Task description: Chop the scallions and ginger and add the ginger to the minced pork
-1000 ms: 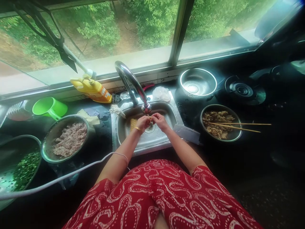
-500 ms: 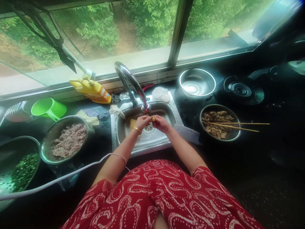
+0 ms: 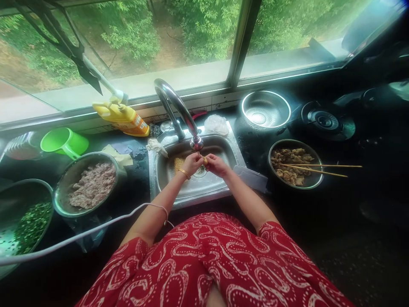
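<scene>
A person in a red patterned garment works with both hands over a stainless-steel sink (image 3: 211, 186) beneath a window, the fingertips of the left hand (image 3: 192, 163) and the right hand (image 3: 216, 165) meeting at a small yellowish piece (image 3: 205, 161). Each grip is pinched on the piece, which is held over the basin just below the mouth of a curved faucet (image 3: 182, 106); finer finger detail is too small to tell. A gold-coloured bracelet (image 3: 184, 173) circles the left wrist. On the dark surface to the right, chopsticks (image 3: 332, 166) rest across a metal bowl (image 3: 315, 157) of brownish food, with a perforated metal basin (image 3: 266, 106) behind it. To the left stand a bowl (image 3: 121, 172) of pale pink, mince-like food, a green cup (image 3: 60, 140) and a container (image 3: 22, 187) of chopped greens; a yellow bottle (image 3: 128, 119) leans near the window.
</scene>
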A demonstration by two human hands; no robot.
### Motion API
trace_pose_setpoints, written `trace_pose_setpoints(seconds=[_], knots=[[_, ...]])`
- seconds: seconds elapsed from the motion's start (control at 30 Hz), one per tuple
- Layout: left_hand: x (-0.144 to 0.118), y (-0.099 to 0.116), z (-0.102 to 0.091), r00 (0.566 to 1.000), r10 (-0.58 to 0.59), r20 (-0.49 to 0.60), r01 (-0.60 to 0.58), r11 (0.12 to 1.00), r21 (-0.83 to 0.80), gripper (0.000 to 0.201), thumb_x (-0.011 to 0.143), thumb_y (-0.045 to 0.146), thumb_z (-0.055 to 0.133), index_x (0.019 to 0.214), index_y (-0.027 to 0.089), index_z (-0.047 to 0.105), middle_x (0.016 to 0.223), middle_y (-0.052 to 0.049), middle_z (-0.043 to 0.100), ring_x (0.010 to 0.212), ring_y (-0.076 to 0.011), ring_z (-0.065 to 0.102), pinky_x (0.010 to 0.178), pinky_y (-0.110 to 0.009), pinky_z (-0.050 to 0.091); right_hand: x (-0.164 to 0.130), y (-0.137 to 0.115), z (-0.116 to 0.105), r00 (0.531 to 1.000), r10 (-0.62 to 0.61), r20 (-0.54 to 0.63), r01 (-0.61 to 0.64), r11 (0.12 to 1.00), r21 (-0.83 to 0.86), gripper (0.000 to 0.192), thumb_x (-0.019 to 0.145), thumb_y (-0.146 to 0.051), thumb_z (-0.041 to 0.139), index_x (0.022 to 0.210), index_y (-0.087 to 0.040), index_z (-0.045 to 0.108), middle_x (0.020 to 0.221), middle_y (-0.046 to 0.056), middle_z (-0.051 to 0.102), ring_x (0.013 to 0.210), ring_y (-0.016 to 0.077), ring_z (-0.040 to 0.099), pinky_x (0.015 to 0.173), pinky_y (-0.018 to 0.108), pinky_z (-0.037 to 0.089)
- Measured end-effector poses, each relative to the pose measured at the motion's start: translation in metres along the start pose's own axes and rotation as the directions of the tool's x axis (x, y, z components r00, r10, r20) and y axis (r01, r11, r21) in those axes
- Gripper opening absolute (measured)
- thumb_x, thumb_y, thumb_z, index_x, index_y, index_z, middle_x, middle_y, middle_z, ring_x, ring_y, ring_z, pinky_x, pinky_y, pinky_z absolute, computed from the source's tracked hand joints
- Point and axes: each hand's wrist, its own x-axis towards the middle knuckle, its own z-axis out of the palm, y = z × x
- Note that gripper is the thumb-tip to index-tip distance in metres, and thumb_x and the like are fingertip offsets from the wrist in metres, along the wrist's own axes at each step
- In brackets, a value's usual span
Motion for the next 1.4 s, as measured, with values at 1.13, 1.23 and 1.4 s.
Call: trace_pose_setpoints(seconds=[1.13, 1.23, 1.4], knots=[[-0.006, -0.012, 0.012, 0.979, -0.146, -0.143, 0.067, 0.892, -0.446, 0.032, 0.061, 0.034, 0.074, 0.081, 0.015, 0.056, 0.067, 0.001, 0.058, 0.057, -0.008, 0.05, 0.055, -0.021, 0.039, 0.004, -0.003, 0.016, 0.914, -0.311, -0.262, 0.266, 0.945, -0.192, 0.041, 0.056, -0.043, 0.078, 0.085, -0.02, 0.061, 0.075, -0.002, 0.067, 0.062, 0.01, 0.058, 0.06, 0.025, 0.05], [-0.007, -0.009, 0.011, 0.948, -0.318, -0.008, 0.254, 0.772, -0.582, 0.039, 0.053, 0.038, 0.079, 0.073, 0.014, 0.056, 0.06, 0.003, 0.052, 0.049, -0.0051, 0.043, 0.047, -0.019, 0.031, 0.006, -0.002, 0.016, 0.861, -0.432, -0.269, 0.342, 0.883, -0.322, 0.036, 0.061, -0.043, 0.074, 0.086, -0.021, 0.061, 0.079, -0.001, 0.066, 0.066, 0.0113, 0.059, 0.065, 0.027, 0.051], [-0.005, -0.009, 0.012, 0.939, -0.342, -0.04, 0.255, 0.767, -0.59, 0.038, 0.047, 0.036, 0.079, 0.063, 0.015, 0.053, 0.054, 0.006, 0.046, 0.048, -0.0043, 0.038, 0.047, -0.019, 0.03, 0.006, 0.005, 0.016, 0.815, -0.528, -0.238, 0.375, 0.795, -0.476, 0.031, 0.068, -0.043, 0.066, 0.087, -0.021, 0.058, 0.078, -0.001, 0.062, 0.068, 0.0128, 0.058, 0.068, 0.029, 0.051]])
